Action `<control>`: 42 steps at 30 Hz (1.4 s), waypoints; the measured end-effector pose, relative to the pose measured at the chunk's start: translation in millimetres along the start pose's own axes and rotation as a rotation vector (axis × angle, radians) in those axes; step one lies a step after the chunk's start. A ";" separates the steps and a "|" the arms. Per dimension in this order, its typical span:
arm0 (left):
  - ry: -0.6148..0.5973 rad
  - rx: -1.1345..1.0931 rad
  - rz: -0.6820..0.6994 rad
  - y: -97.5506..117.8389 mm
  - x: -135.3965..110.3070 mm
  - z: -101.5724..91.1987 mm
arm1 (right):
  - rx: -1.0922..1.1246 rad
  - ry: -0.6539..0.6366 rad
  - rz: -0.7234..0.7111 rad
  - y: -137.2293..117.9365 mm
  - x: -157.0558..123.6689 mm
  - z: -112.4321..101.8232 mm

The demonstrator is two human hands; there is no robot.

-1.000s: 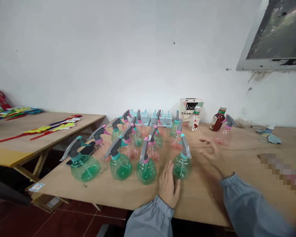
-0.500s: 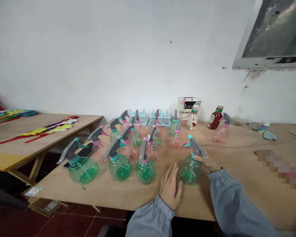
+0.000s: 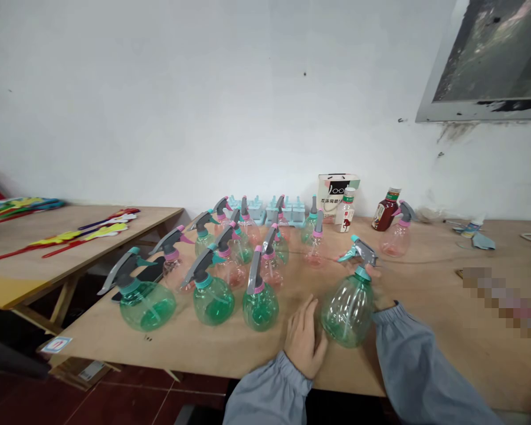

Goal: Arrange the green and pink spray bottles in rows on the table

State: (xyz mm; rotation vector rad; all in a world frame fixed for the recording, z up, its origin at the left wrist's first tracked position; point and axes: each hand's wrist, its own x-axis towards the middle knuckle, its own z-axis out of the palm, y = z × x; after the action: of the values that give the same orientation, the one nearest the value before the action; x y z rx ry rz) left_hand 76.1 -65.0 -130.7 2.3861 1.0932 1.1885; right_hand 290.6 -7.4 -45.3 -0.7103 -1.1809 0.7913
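- Behind your table point(image 3: 433, 289) rises a pale wall point(image 3: 159, 106); a second table point(image 3: 22, 248) stands off its left edge, with colourful gloves-like pieces point(image 3: 92, 230) on it.
- Your right hand point(image 3: 374, 282) grips the green spray bottle point(image 3: 348, 316) at its neck; part of that hand is hidden behind it.
- You have that bottle tilted, near the front edge; whether its base touches the wood, you cannot tell from here.
- Your left hand point(image 3: 304, 341) holds nothing visible, fingers stretched and nearly together, just left of the bottle by the front edge; contact between them is unclear.
- To your left, three green bottles point(image 3: 213, 301) stand in a row toward the front left corner, where a sticker point(image 3: 56, 345) lies.
- Behind them, more pink and green bottles point(image 3: 232, 270) reach toward the back edge, near pale blue trays point(image 3: 287, 213).
- Along the back edge you have a paper bag point(image 3: 328, 200), a white-labelled bottle point(image 3: 346, 215) and a dark red bottle point(image 3: 384, 213).
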 end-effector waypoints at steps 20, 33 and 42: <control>0.031 -0.098 0.040 -3.7 -1.6 3.3 | 0.059 0.056 0.052 -9.0 -0.4 10.1; 0.047 -0.037 0.062 -3.6 -2.4 4.6 | -0.060 0.082 0.031 -17.5 -5.4 -2.5; 0.048 -0.026 0.064 -1.5 -4.1 0.8 | -0.303 0.489 -0.137 -39.7 -10.7 -80.2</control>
State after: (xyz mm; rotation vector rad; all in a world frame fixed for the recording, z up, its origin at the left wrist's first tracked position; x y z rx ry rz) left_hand 74.4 -66.9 -134.4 2.4020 1.0157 1.2791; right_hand 372.7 -43.6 -36.9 -0.9948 -0.8945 0.2959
